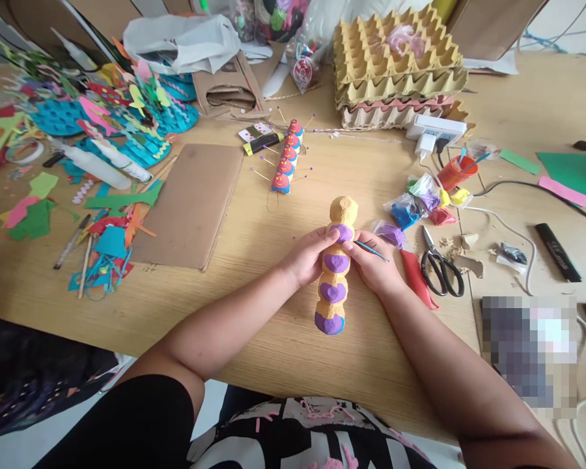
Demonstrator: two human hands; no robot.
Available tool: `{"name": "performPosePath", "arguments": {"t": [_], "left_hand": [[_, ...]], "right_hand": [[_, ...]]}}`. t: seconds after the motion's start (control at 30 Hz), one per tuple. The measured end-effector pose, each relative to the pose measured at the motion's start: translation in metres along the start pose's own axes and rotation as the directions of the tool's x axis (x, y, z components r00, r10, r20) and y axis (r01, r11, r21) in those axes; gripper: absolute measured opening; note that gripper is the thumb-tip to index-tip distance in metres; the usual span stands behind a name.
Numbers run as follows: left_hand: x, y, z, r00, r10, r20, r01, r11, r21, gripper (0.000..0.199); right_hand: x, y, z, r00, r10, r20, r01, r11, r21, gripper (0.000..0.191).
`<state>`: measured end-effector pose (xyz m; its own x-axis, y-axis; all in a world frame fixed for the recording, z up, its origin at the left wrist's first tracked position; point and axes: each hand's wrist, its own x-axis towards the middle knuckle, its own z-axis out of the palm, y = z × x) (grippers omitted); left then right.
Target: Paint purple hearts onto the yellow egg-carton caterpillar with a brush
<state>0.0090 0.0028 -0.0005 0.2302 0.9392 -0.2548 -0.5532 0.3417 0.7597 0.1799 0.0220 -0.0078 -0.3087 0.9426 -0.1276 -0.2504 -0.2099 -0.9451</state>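
Your two hands, left (312, 255) and right (374, 262), grip opposite sides of the bumpy strip (333, 293) between them near its far end; it looks light, stiff yet crushable, so pinch its narrow waists gently, sparing the soft-looking purple patches (336, 263).

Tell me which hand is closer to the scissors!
The right hand. It's beside the scissors, with a red piece partly between them. The left hand is farther away, on the other side of the bumpy piece.
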Motion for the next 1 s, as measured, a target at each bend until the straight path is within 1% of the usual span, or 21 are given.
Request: {"name": "performPosePath", "arguments": {"t": [0.17,0.27,0.33,0.4,0.5,0.6,0.7,0.83,1.0], "left_hand": [[0.0,0.001,0.003,1.0,0.013,0.025,-0.012,0.999,-0.035,0.063],[0.0,0.002,0.006,0.997,0.039,0.06,-0.037,0.999,-0.035,0.07],[0.001,0.001,0.007,0.995,0.075,0.06,-0.073,0.997,-0.039,0.072],[0.002,0.0,0.008,0.994,0.099,0.045,-0.097,0.994,-0.043,0.067],[0.005,-0.002,0.006,0.996,0.089,0.029,-0.089,0.996,-0.019,0.06],[0.009,-0.003,0.001,0.995,0.1,0.01,-0.101,0.994,0.045,0.06],[0.012,-0.003,-0.004,0.99,0.141,0.0,-0.14,0.981,0.131,0.059],[0.014,-0.004,-0.009,0.981,0.19,-0.046,-0.172,0.95,0.26,0.057],[0.016,-0.002,-0.014,0.968,0.24,-0.067,-0.194,0.896,0.4,0.054]], "right_hand": [[0.0,-0.002,0.003,0.998,-0.009,-0.062,0.006,0.999,-0.052,0.05],[0.002,-0.002,0.001,0.997,0.025,-0.078,-0.024,0.999,0.025,0.053],[0.003,-0.004,0.0,0.995,0.068,-0.071,-0.062,0.994,0.093,0.056],[0.004,-0.006,0.0,0.993,0.097,-0.071,-0.086,0.986,0.142,0.057],[0.004,-0.007,-0.001,0.992,0.086,-0.095,-0.071,0.986,0.152,0.056],[0.003,-0.006,0.0,0.993,0.056,-0.106,-0.046,0.994,0.1,0.057],[0.002,-0.004,0.0,0.991,0.042,-0.126,-0.034,0.998,0.061,0.059],[0.001,-0.002,0.001,0.987,0.035,-0.158,-0.026,0.998,0.06,0.057],[0.003,-0.002,0.002,0.986,0.02,-0.167,-0.013,0.999,0.041,0.058]]}}
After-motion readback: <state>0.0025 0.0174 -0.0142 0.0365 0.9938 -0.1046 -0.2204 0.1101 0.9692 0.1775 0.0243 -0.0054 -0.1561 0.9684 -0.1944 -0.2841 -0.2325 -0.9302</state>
